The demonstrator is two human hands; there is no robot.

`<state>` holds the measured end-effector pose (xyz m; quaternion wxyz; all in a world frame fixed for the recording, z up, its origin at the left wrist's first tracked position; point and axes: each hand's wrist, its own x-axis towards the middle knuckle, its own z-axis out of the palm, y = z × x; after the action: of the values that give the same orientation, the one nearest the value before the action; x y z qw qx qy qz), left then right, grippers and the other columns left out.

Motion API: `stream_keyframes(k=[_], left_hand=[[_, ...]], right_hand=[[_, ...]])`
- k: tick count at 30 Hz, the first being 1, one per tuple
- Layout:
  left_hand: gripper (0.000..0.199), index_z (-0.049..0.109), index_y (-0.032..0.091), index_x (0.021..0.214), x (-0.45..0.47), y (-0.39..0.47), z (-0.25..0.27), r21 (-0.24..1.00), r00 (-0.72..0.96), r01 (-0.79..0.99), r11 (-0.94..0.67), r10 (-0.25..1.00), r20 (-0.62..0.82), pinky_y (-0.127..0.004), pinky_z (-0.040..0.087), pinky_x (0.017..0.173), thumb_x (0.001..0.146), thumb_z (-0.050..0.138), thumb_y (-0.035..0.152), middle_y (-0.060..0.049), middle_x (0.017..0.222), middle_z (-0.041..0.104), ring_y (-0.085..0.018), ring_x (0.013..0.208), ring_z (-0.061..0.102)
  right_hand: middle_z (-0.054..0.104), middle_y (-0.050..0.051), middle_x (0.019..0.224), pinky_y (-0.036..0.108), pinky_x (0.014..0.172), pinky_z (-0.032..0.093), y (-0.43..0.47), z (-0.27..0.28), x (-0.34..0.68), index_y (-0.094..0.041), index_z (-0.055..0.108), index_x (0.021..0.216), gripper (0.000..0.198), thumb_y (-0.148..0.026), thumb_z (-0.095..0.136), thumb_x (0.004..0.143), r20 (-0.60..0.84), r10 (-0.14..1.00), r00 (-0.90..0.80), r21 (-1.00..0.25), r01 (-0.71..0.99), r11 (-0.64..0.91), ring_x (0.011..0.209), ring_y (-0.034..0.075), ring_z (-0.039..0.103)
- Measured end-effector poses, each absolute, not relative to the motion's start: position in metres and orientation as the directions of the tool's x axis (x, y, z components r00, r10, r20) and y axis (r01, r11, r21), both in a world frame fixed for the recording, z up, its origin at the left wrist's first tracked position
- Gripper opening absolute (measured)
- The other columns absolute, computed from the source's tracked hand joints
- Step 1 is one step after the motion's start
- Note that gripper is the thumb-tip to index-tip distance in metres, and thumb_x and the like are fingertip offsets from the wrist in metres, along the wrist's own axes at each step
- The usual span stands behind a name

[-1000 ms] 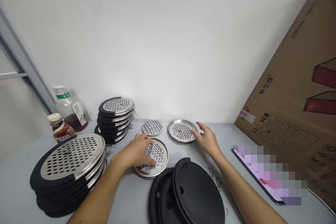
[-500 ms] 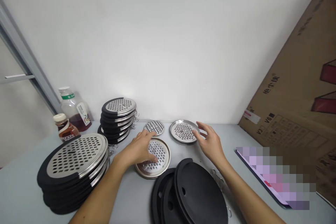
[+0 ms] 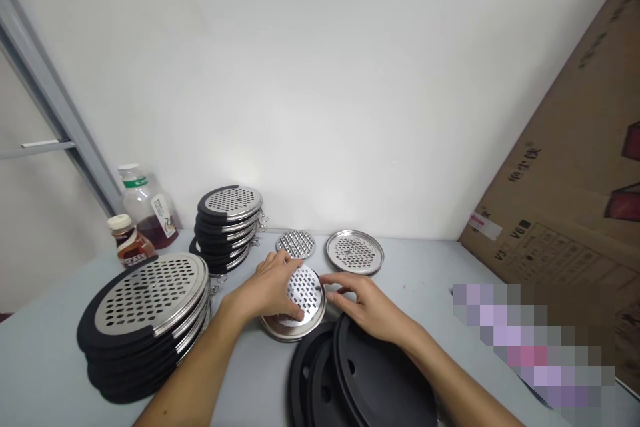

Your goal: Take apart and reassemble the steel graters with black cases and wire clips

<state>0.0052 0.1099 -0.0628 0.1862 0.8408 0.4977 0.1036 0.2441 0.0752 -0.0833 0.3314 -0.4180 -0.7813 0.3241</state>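
Perforated metal disc (image 3: 309, 295) lies over a rimmed metal plate (image 3: 287, 336) on the table (image 3: 420, 280), the left hand (image 3: 270, 288) across it with thumb and fingers spread, though whether they grip cannot be told, while the right hand (image 3: 369, 308) is at its three o'clock edge, thumb and forefinger slightly apart. Overlapping black discs (image 3: 377, 380) lie at five o'clock, a small grater disc (image 3: 296, 243) at twelve, and another metal plate (image 3: 355, 252) at two. Farther out, black-edged grater stacks (image 3: 150, 300) stand at nine and ten o'clock, and a cardboard box (image 3: 565, 180) leans near three.
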Motion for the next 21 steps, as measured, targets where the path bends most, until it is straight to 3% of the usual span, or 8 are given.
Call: stream_keyframes(k=[4,10,14,21], left_hand=[[0.083,0.054,0.030,0.129,0.009,0.108,-0.061,0.378,0.450,0.809,-0.450,0.888,0.093,-0.044,0.037,0.102,0.053,0.086,0.041,-0.009,0.123,0.050,-0.035,0.120,0.044],[0.082,0.043,0.029,0.138,0.012,0.122,-0.071,0.356,0.350,0.830,-0.429,0.898,0.267,-0.042,0.030,0.108,0.065,0.080,0.040,-0.009,0.128,0.044,-0.033,0.126,0.038],[0.083,0.036,0.021,0.141,0.016,0.146,-0.079,0.360,0.249,0.853,-0.378,0.901,0.356,-0.042,0.027,0.111,0.071,0.076,0.040,-0.012,0.131,0.039,-0.032,0.128,0.035],[0.081,0.037,0.016,0.142,0.030,0.201,-0.094,0.394,0.164,0.870,-0.294,0.929,0.331,-0.045,0.028,0.109,0.074,0.074,0.042,-0.016,0.134,0.043,-0.035,0.132,0.034]], right_hand=[[0.067,0.006,0.123,0.039,0.098,0.048,0.072,-0.081,0.241,-0.024,0.066,0.122,0.035,-0.041,0.050,0.096,0.232,0.851,-0.472,-0.769,0.447,0.458,0.113,0.026,0.062],[0.069,0.007,0.119,0.037,0.095,0.047,0.072,-0.081,0.242,-0.022,0.067,0.119,0.037,-0.043,0.046,0.098,0.237,0.849,-0.473,-0.743,0.475,0.472,0.109,0.025,0.063],[0.070,0.007,0.116,0.035,0.093,0.047,0.070,-0.080,0.240,-0.021,0.068,0.117,0.036,-0.043,0.046,0.098,0.238,0.842,-0.484,-0.731,0.482,0.483,0.106,0.025,0.064],[0.070,0.006,0.116,0.035,0.098,0.045,0.064,-0.077,0.240,-0.023,0.072,0.110,0.037,-0.042,0.041,0.100,0.253,0.808,-0.533,-0.689,0.486,0.537,0.109,0.024,0.063]])
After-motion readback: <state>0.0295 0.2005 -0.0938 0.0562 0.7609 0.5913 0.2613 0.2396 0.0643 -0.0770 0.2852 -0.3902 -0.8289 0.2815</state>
